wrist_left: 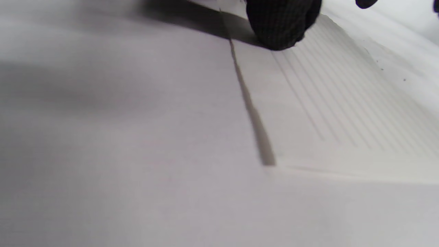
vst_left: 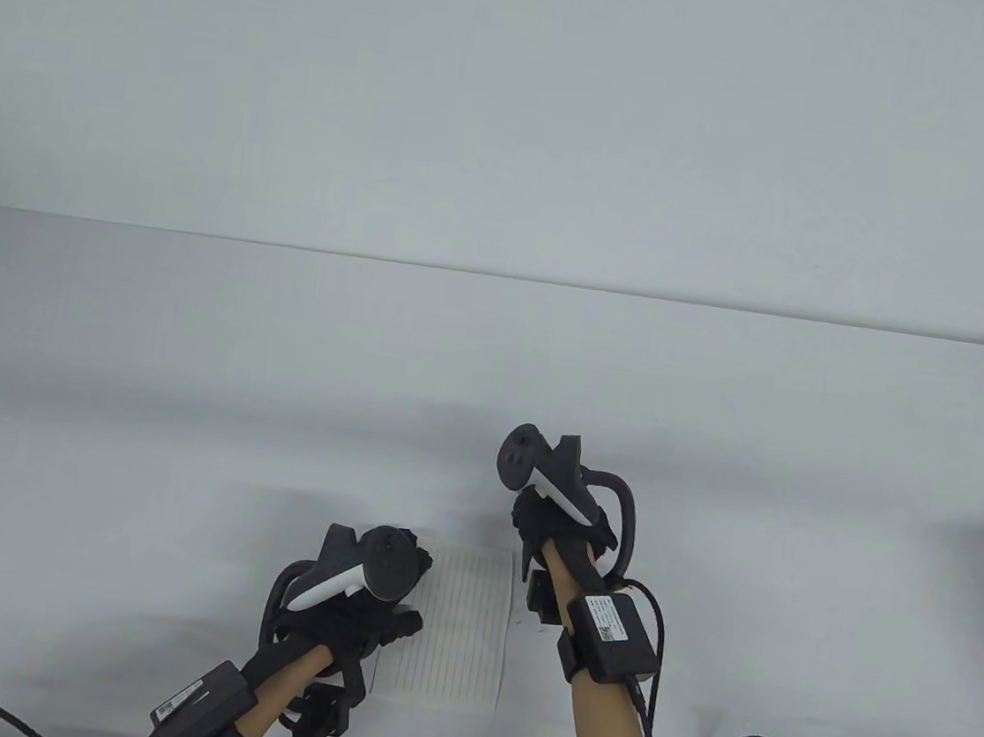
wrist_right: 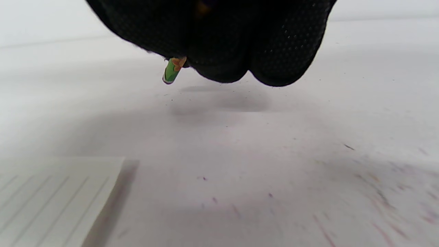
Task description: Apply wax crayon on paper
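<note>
White bench (vst_left: 716, 429) with faint purple marks by lined paper (vst_left: 462, 627), left hand (vst_left: 358, 611) fingers spread, pressing paper's left edge, right hand (vst_left: 559, 518) grip clamped on green crayon (wrist_right: 173, 70), end pointing down-left above bench

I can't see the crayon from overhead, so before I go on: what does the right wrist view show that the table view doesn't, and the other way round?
Only the right wrist view shows the green crayon sticking out of the right hand, above the bare table, plus faint colored marks there. Only the table view shows the left hand resting on the paper. Both show the paper's corner and the table.
</note>
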Demonstrator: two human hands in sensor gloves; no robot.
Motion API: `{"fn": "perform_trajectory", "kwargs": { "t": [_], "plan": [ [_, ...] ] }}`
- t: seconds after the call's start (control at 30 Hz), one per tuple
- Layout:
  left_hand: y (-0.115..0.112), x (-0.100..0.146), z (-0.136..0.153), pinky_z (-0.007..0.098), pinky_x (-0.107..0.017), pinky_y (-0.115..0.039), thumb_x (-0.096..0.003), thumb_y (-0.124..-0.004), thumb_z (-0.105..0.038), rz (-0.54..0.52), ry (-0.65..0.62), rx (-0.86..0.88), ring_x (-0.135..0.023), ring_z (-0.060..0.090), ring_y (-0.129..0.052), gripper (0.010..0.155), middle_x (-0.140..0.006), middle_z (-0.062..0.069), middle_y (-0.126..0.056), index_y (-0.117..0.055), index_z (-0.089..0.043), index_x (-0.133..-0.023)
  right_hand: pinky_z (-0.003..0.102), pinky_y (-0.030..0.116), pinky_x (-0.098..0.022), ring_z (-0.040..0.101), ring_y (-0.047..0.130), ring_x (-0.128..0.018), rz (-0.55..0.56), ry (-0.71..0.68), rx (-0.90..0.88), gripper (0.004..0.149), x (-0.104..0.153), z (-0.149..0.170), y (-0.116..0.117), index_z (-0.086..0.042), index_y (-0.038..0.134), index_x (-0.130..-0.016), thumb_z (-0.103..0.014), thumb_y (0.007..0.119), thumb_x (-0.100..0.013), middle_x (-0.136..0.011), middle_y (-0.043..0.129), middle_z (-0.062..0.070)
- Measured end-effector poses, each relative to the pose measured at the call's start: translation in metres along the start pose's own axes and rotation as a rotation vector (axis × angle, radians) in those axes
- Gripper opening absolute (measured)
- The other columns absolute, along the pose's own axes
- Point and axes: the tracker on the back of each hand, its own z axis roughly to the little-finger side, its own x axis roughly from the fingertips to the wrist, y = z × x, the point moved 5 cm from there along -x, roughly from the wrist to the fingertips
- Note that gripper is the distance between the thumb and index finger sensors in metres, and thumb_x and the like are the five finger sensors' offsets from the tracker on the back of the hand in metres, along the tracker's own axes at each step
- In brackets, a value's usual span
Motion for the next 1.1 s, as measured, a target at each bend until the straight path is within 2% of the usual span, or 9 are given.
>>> {"fn": "perform_trajectory", "kwargs": {
  "t": [0.17, 0.33, 0.47, 0.73, 1.1],
  "plan": [
    [0.001, 0.000, 0.001, 0.062, -0.079, 0.000, -0.0605, -0.063, -0.045, -0.003, 0.002, -0.003, -0.116, 0.025, 0.002, 0.075, -0.123, -0.008, 0.000, -0.013, -0.037, -0.115, 0.043, 0.082, -0.054, 0.015, 0.090, -0.059, -0.034, -0.104, -0.069, 0.042, 0.028, -0.012, 0.003, -0.021, 0.074, -0.092, -0.026, 0.078, -0.051, -0.081, 0.077, 0.006],
    [0.001, 0.000, 0.001, 0.061, -0.079, 0.001, -0.0603, -0.063, -0.045, -0.007, 0.002, -0.002, -0.116, 0.025, 0.002, 0.074, -0.123, -0.009, 0.000, -0.014, -0.038, -0.115, 0.043, 0.082, -0.054, 0.015, 0.090, -0.059, -0.052, -0.223, -0.019, 0.042, 0.062, -0.042, 0.009, -0.021, 0.074, -0.093, -0.026, 0.078, -0.051, -0.082, 0.077, 0.006],
    [0.000, 0.000, 0.002, 0.059, -0.079, 0.003, -0.0601, -0.063, -0.046, -0.006, 0.000, 0.007, -0.116, 0.023, 0.005, 0.075, -0.123, -0.010, 0.001, -0.013, -0.038, -0.115, 0.043, 0.082, -0.054, 0.015, 0.090, -0.059, -0.070, -0.269, 0.025, 0.044, 0.079, -0.064, 0.018, -0.020, 0.073, -0.094, -0.026, 0.078, -0.051, -0.082, 0.077, 0.006],
    [-0.004, -0.001, 0.003, 0.059, -0.079, 0.004, -0.0603, -0.059, -0.048, 0.004, -0.002, 0.013, -0.115, 0.022, 0.008, 0.074, -0.122, -0.012, 0.004, -0.009, -0.039, -0.114, 0.044, 0.080, -0.055, 0.016, 0.089, -0.061, -0.087, -0.276, 0.091, 0.045, 0.084, -0.088, 0.036, -0.020, 0.071, -0.096, -0.025, 0.077, -0.052, -0.083, 0.075, 0.006],
    [-0.004, -0.001, 0.003, 0.059, -0.079, 0.004, -0.0605, -0.059, -0.048, 0.012, -0.003, 0.016, -0.115, 0.022, 0.008, 0.073, -0.121, -0.012, 0.005, -0.009, -0.039, -0.114, 0.041, 0.080, -0.052, 0.014, 0.088, -0.057, -0.082, -0.203, 0.194, 0.044, 0.081, -0.093, 0.045, -0.020, 0.071, -0.095, -0.025, 0.077, -0.052, -0.085, 0.075, 0.005]
  ]
}}
